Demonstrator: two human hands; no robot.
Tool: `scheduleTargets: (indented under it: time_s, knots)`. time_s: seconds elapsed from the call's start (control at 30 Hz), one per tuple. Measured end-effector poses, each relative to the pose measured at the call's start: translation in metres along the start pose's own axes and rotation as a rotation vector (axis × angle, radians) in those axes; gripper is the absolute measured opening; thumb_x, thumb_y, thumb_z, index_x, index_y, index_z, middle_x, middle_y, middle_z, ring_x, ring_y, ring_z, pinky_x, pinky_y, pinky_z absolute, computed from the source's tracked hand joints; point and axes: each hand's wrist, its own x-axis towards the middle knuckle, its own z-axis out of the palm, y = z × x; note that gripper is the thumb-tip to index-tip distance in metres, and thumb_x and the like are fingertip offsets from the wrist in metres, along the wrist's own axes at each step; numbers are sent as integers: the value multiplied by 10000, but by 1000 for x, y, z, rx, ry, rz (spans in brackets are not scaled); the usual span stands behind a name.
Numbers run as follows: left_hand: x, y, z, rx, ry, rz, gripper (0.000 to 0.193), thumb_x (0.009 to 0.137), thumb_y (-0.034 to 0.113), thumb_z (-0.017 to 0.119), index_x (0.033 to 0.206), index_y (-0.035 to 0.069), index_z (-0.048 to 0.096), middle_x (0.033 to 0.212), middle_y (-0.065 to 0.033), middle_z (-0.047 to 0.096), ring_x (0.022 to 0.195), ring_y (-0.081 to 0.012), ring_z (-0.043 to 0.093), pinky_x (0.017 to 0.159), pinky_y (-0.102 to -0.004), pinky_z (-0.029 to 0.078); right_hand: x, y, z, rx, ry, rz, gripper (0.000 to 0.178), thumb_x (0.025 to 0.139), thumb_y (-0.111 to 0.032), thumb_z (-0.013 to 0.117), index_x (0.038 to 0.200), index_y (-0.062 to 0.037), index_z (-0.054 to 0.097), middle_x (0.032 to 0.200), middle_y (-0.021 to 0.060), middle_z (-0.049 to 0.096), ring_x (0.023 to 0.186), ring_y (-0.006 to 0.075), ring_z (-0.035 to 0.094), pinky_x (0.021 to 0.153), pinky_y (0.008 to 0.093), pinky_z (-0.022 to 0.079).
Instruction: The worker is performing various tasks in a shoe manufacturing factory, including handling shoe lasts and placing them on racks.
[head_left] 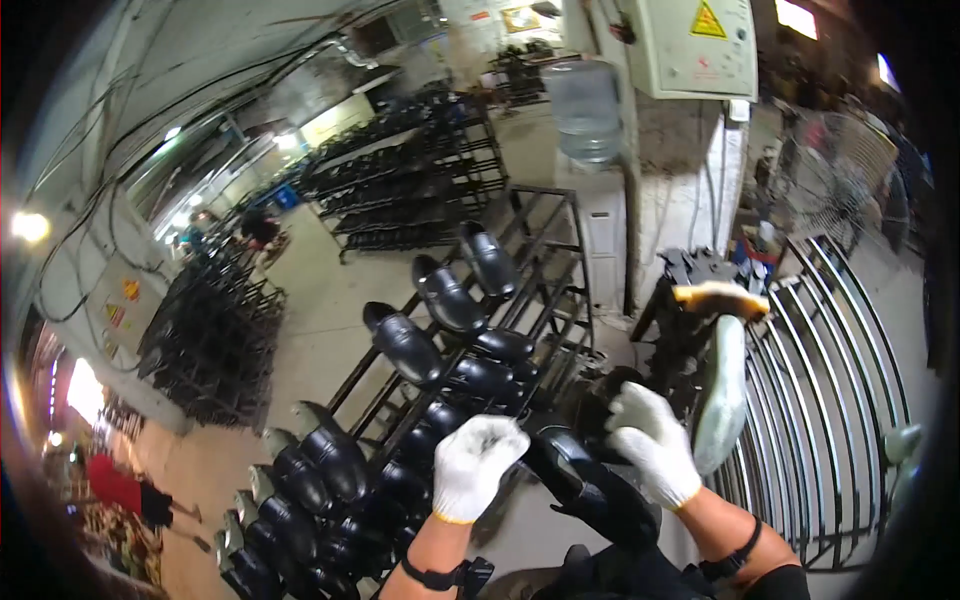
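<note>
Both my hands wear white knit gloves. My left hand [478,465] is closed, its fingertips at the edge of a black shoe [567,468] held low in front of me. The lower part of that shoe merges with dark shapes near my lap. My right hand [652,445] is on the shoe's other side, a little apart from it, with thumb and half-curled fingers separated and nothing visible between them. Right of this hand stands a pale green shoe last [724,400], tilted upright. A cream and orange curved piece [720,298] is at its top.
A metal rack [575,235] ahead holds several black shoes [405,343]. More black shoes on green lasts [300,475] stand at the left. At the right is a rack of curved metal bars [830,400]. Beyond are a water dispenser [603,215] and a large fan [835,175].
</note>
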Motion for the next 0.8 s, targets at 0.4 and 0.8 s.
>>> scheduleTargets:
  time_s: [0.4, 0.8]
  knots:
    - [143, 6, -181, 1228, 541, 290, 599, 875, 318, 774, 1403, 62, 653, 1437, -187, 628, 1384, -368, 528, 1188, -500, 406, 79, -42, -149, -1351, 444, -202, 1052, 709, -183, 861, 1608, 32, 358, 1478, 321, 486, 1384, 486, 509, 1179, 473, 432]
    - [144, -5, -8, 828, 426, 534, 176, 790, 70, 703, 961, 50, 741, 971, -129, 730, 891, -355, 682, 870, -479, 557, 106, -70, -172, -1569, 136, 264, 1146, 694, -215, 844, 1645, -27, 233, 1307, 299, 638, 1171, 472, 681, 989, 489, 569]
